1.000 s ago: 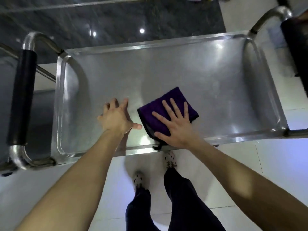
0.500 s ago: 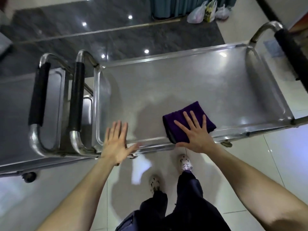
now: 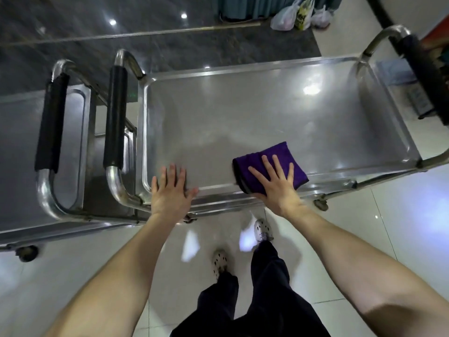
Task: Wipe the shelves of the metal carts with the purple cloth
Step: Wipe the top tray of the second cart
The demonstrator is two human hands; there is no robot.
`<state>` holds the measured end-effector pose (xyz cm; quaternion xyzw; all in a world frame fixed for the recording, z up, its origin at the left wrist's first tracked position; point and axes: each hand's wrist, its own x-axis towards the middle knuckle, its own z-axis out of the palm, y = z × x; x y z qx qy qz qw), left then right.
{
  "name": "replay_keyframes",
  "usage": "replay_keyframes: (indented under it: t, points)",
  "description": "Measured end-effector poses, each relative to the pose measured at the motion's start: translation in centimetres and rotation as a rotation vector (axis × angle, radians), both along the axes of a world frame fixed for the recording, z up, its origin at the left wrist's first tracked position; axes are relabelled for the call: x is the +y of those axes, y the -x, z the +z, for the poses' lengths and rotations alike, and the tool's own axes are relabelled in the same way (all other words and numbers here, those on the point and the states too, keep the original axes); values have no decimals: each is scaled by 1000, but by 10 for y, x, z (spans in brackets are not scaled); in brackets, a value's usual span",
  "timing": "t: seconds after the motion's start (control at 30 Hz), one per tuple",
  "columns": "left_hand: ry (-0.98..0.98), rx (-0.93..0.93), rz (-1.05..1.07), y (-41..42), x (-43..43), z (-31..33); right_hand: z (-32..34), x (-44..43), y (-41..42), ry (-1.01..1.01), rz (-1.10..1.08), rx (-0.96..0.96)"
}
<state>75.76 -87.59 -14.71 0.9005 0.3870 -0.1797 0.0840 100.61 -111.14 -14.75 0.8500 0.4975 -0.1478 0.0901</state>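
A metal cart's top shelf [image 3: 255,113] fills the middle of the view, shiny and rimmed. A folded purple cloth [image 3: 279,155] lies near its front edge, right of centre. My right hand [image 3: 275,183] presses flat on the cloth with straight, spread fingers. My left hand [image 3: 171,190] rests flat on the shelf's front left rim, fingers straight, holding nothing. A second metal cart [image 3: 21,142] stands to the left, its shelf partly cut off by the frame.
Black-padded handles [image 3: 115,117] of both carts stand side by side at the left. Another padded handle [image 3: 422,76] rises at the far right. Plastic bags [image 3: 298,18] lie on the floor behind. My feet [image 3: 262,231] stand on white tiles below the cart's front edge.
The view has pulled back and shifted, bringing the left cart into sight. Both hands have slid toward the shelf's front edge, the right one still flat on the cloth.
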Motion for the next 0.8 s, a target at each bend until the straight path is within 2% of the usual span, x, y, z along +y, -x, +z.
replay_keyframes:
  t: [0.1, 0.23, 0.37, 0.5, 0.6, 0.7, 0.73, 0.8]
  points:
    - [6, 19, 2, 6, -4, 1, -3, 12, 30, -59, 71, 13]
    - [76, 35, 37, 9, -10, 5, -3, 3, 26, -25, 175, -38]
    - [127, 47, 2, 1, -12, 10, 4, -4, 12, -82, 126, 47]
    - [46, 16, -46, -11, -11, 10, 17, 4, -1, -88, 47, 95]
    - [35, 4, -36, -18, -12, 12, 28, 13, -4, -136, -48, 267]
    - [180, -17, 11, -21, -4, 30, 47, 10, -8, -356, -249, 503]
    - [248, -75, 45, -22, -2, 39, 54, 6, -8, -442, -341, 599]
    - [375, -290, 131, -23, -7, 58, 71, -1, -5, -601, -586, 909]
